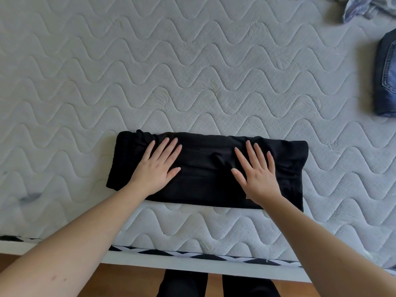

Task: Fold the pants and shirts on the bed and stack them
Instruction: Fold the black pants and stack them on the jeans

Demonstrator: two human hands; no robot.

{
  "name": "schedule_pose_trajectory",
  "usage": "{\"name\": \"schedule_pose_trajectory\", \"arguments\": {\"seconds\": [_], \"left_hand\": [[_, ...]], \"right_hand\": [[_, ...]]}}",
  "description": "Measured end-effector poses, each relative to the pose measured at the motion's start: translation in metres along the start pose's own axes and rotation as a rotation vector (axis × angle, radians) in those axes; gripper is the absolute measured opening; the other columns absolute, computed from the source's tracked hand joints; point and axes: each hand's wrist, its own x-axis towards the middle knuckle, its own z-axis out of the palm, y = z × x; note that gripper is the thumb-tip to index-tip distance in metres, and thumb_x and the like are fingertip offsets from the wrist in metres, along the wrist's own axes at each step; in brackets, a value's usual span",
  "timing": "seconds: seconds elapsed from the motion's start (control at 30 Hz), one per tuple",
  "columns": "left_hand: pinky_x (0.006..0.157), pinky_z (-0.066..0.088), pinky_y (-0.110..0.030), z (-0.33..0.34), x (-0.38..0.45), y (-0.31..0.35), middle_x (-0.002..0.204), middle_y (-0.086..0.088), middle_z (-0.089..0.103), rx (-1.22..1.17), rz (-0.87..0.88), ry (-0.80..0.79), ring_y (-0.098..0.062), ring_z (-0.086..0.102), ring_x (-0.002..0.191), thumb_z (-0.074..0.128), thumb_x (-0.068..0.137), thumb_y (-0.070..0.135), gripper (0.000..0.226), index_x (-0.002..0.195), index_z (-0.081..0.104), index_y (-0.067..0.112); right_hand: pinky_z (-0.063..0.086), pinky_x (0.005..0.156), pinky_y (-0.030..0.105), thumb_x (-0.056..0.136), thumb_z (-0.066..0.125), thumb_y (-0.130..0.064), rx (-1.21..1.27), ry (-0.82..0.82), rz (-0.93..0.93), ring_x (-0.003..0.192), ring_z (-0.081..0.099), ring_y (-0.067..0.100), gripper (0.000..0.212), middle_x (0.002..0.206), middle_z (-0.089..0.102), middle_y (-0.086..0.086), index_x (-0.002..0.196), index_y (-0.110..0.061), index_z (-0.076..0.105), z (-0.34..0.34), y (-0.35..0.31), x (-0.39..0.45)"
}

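Nearest me, wooden floor (pixel 132 281) and the bed's white frame (pixel 192 265), then the mattress (pixel 192 67) edge with its black-and-white trim.

Just past that edge lies a black garment (pixel 203 181), folded into a long flat band across my view. I can't tell pants from shirt in this state. My left hand (pixel 155 168) rests palm-down on its left part, fingers spread and flat, gripping nothing. My right hand (pixel 257 174) does the same on the right part — open, pressing, no hold.

Handling judgement: soft, light knit, limp; it will sag and unfold if lifted by one end. Best taken by sliding fingers under both short ends, or folded once more end to end, then lifted from beneath.

Farther off, well apart at the right edge, folded jeans (pixel 386 78) — likely the stack's base. Beyond them, in the far right corner, a crumpled patterned cloth (pixel 360 7), not yet folded.
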Motion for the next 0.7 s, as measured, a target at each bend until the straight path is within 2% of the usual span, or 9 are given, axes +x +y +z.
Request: {"name": "schedule_pose_trajectory", "arguments": {"seconds": [0.07,0.13,0.23,0.33,0.4,0.47,0.57,0.63,0.7], "left_hand": [[0.120,0.015,-0.052,-0.008,0.005,0.010,0.158,-0.010,0.030,-0.043,-0.048,0.044,-0.027,0.024,0.147,0.023,0.103,0.048,0.061,0.149,0.038,0.011],[0.119,0.018,-0.051,-0.017,0.015,0.023,0.149,-0.013,0.043,-0.128,-0.090,0.148,-0.028,0.034,0.142,0.029,0.103,0.041,0.052,0.134,0.056,0.008],[0.119,0.020,-0.049,-0.032,0.036,0.056,0.145,-0.013,0.048,-0.274,-0.135,0.285,-0.028,0.038,0.140,0.041,0.101,0.031,0.036,0.122,0.063,0.010],[0.120,0.019,-0.047,-0.043,0.058,0.100,0.153,-0.011,0.040,-0.324,-0.054,0.266,-0.026,0.031,0.145,0.044,0.099,0.032,0.045,0.140,0.051,0.014],[0.121,0.017,-0.047,-0.045,0.069,0.127,0.159,-0.008,0.029,-0.299,0.012,0.199,-0.026,0.023,0.148,0.040,0.101,0.035,0.051,0.150,0.037,0.021],[0.120,0.016,-0.049,-0.042,0.075,0.149,0.162,-0.007,0.020,-0.265,0.037,0.125,-0.027,0.018,0.149,0.037,0.102,0.038,0.053,0.153,0.029,0.028],[0.119,0.017,-0.051,-0.032,0.073,0.167,0.164,-0.006,0.014,-0.217,0.038,0.054,-0.028,0.016,0.149,0.036,0.102,0.037,0.055,0.155,0.022,0.033],[0.119,0.017,-0.051,-0.026,0.069,0.169,0.164,-0.006,0.011,-0.183,0.038,0.050,-0.028,0.015,0.150,0.034,0.103,0.038,0.056,0.156,0.017,0.032],[0.119,0.017,-0.051,-0.022,0.064,0.168,0.164,-0.005,0.009,-0.169,0.039,0.055,-0.027,0.014,0.150,0.031,0.103,0.040,0.057,0.156,0.014,0.029]], "right_hand": [[-0.009,0.120,0.040,0.097,0.005,-0.064,0.019,-0.002,0.067,0.150,-0.007,0.014,0.062,0.164,0.002,-0.003,0.154,-0.039,0.005,-0.002,0.016,-0.009],[-0.010,0.120,0.039,0.099,0.009,-0.060,0.064,0.021,0.139,0.150,-0.005,0.013,0.060,0.164,0.005,-0.005,0.154,-0.037,0.009,-0.005,0.030,-0.017],[0.001,0.121,0.043,0.102,0.032,-0.047,0.171,0.150,0.253,0.149,0.013,0.015,0.048,0.158,0.029,-0.004,0.147,-0.030,0.038,-0.011,0.046,-0.027],[0.011,0.120,0.044,0.099,0.050,-0.034,0.266,0.307,0.315,0.143,0.029,0.018,0.031,0.146,0.046,-0.001,0.126,-0.022,0.061,-0.018,0.057,-0.031],[0.016,0.117,0.043,0.097,0.056,-0.033,0.352,0.342,0.397,0.139,0.030,0.019,0.020,0.144,0.043,-0.003,0.112,-0.024,0.064,-0.021,0.064,-0.030],[0.024,0.111,0.037,0.094,0.059,-0.036,0.529,0.315,0.588,0.136,0.031,0.019,0.016,0.143,0.037,-0.002,0.105,-0.024,0.058,-0.023,0.074,-0.027],[0.034,0.092,0.027,0.086,0.068,-0.040,0.820,0.300,0.875,0.120,0.045,0.021,0.041,0.124,0.043,0.001,0.114,-0.016,0.050,-0.029,0.091,-0.024],[0.040,0.087,0.028,0.082,0.073,-0.043,0.897,0.247,0.884,0.107,0.050,0.018,0.057,0.116,0.048,0.000,0.124,-0.014,0.045,-0.031,0.102,-0.023],[0.046,0.086,0.030,0.082,0.071,-0.048,0.917,0.154,0.846,0.103,0.055,0.018,0.058,0.115,0.053,0.002,0.122,-0.013,0.048,-0.032,0.107,-0.022]]}}
